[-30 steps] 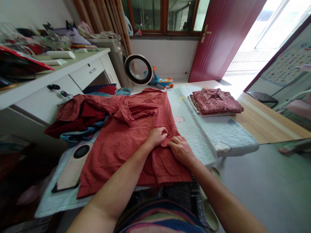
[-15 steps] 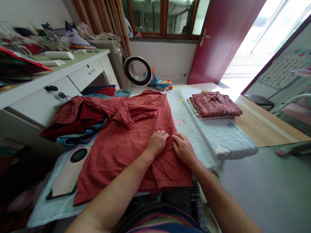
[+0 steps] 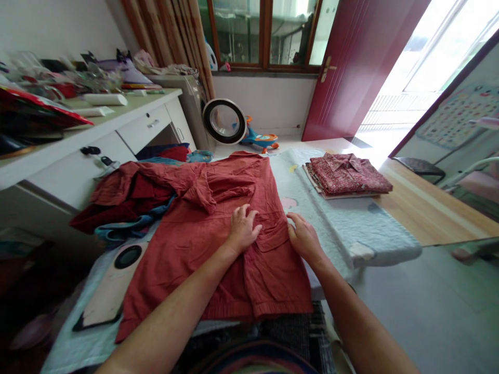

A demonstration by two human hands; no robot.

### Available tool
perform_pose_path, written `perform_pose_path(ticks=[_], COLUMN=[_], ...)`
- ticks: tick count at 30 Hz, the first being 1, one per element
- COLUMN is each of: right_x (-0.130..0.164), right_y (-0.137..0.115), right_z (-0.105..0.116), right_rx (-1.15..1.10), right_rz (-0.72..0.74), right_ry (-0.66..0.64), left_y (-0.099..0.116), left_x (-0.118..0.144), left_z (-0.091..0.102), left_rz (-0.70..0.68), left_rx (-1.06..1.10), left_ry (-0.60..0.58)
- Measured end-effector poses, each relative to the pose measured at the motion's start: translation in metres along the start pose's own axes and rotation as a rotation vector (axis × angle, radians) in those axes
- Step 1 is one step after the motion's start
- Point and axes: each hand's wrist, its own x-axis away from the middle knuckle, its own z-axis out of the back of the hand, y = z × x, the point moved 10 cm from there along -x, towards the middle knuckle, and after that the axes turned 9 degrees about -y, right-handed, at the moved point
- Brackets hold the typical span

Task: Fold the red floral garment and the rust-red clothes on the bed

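Note:
A rust-red jacket (image 3: 202, 236) lies spread over the quilted cloth, one sleeve folded across its upper part. My left hand (image 3: 244, 229) rests on the jacket's front with its fingers apart, left of a flap pocket. At the garment's right edge is my right hand (image 3: 306, 238), thumb and forefinger slightly apart, touching or just beside the edge. Both hands appear to hold nothing. A folded patterned red shirt (image 3: 353, 174) tops a small pile farther right.
Under the jacket is a pale blue quilted cloth (image 3: 327, 228). A beige, phone-shaped object (image 3: 111, 291) lies at left, near rumpled dark red and blue clothes (image 3: 125, 226). A white desk (image 3: 128, 135) stands left; a washing machine's round door (image 3: 224, 122) hangs open behind.
My hands have moved apart: the left shifted left and spread its fingers, the right moved slightly right to the jacket's edge. The pocket flap between them now lies flatter and more exposed.

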Motion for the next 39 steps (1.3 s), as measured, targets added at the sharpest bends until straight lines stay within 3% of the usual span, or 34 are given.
perform_pose_path(ticks=[3,6,11,15,18,21,24,28,32,35,39], right_x=[-0.012,-0.023,-0.034,-0.034,-0.033,-0.033,-0.041,-0.076,-0.13,-0.161,-0.175], right_y=[0.001,-0.008,-0.016,-0.014,-0.012,-0.01,-0.014,-0.016,-0.025,-0.027,-0.005], right_z=[0.001,-0.013,-0.056,-0.071,-0.072,-0.07,-0.063,-0.049,-0.033,-0.041,-0.077], right_rx=[-0.019,0.014,0.205,0.287,0.296,0.297,0.296,0.318,0.261,0.218,0.256], right_rz=[0.022,0.073,0.031,0.017,0.013,0.012,0.055,0.039,0.058,0.1,0.024], right_ry=[0.081,0.069,-0.175,-0.277,-0.279,-0.291,-0.329,-0.384,-0.22,-0.129,-0.211], left_y=[-0.008,-0.021,-0.048,-0.046,-0.044,-0.056,-0.066,-0.071,-0.078,-0.083,-0.1], left_x=[-0.002,-0.011,-0.045,-0.064,-0.064,-0.058,-0.06,-0.073,-0.085,-0.093,-0.102], left_z=[-0.005,-0.01,-0.006,-0.006,-0.006,0.002,0.001,0.015,0.036,0.036,0.019], left_rz=[0.043,0.111,0.202,0.144,0.115,0.175,0.189,0.165,0.221,0.221,0.239], left_rx=[0.072,0.199,0.44,0.562,0.436,0.183,0.122,0.081,-0.037,-0.105,-0.147], left_ry=[-0.008,-0.022,-0.003,-0.047,-0.082,-0.031,-0.081,-0.05,0.096,0.107,-0.002])
